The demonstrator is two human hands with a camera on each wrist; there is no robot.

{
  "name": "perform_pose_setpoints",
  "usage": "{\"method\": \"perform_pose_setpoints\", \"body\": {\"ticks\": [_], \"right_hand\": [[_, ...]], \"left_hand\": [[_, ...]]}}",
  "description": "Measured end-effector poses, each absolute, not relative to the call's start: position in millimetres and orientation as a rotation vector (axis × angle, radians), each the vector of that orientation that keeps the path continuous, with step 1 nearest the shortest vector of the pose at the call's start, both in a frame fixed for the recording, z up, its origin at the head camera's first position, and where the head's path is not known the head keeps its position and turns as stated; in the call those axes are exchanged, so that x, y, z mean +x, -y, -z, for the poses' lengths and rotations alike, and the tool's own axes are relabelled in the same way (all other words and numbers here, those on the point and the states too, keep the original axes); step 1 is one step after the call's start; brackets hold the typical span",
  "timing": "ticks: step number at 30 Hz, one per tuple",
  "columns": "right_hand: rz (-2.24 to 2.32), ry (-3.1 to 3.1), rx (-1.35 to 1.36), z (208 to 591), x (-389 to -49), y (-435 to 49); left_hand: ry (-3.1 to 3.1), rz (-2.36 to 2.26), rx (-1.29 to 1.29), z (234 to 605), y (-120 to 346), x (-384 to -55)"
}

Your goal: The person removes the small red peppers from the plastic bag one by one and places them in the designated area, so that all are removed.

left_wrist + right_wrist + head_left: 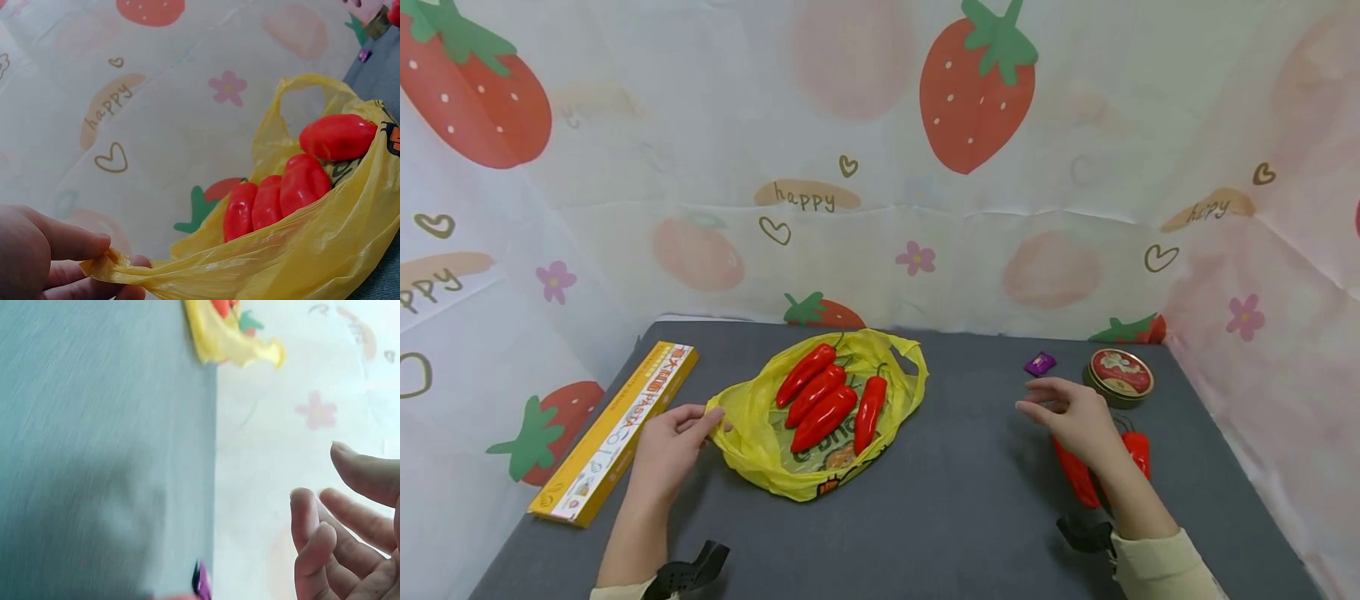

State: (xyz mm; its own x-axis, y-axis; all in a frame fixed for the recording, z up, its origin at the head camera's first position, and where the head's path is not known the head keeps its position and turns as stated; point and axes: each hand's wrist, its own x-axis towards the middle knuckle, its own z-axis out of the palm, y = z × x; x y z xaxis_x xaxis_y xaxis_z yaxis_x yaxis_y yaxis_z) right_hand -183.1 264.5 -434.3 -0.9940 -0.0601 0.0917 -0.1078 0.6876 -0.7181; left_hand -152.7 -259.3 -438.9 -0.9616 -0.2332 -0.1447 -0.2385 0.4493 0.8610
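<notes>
A yellow plastic bag [747,450] lies spread on the table with several red chili peppers [824,418] on it. My left hand [668,454] pinches the bag's left edge; in the left wrist view the gathered plastic [115,267] sits between thumb and fingers. Over the right side of the table hovers my right hand [1081,419], fingers loosely bent and holding nothing. More red peppers [1138,452] lie beneath that hand and forearm, partly hidden by them. Near its fingertips is a small purple wrapped candy [1040,363].
A round red-lidded tin [1120,375] stands at the back right, behind the right hand. Along the left table edge lies a long yellow pasta box [617,433], close to my left forearm. A strawberry-printed cloth [880,242] hangs behind the grey table [940,517].
</notes>
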Motion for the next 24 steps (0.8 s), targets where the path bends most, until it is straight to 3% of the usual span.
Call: {"method": "perform_pose_setpoints", "body": {"ticks": [24], "right_hand": [[-1.709, 2.849, 0.361, 434, -237, -127]], "left_hand": [[-2.665, -1.573, -0.442, 443, 263, -156]]}}
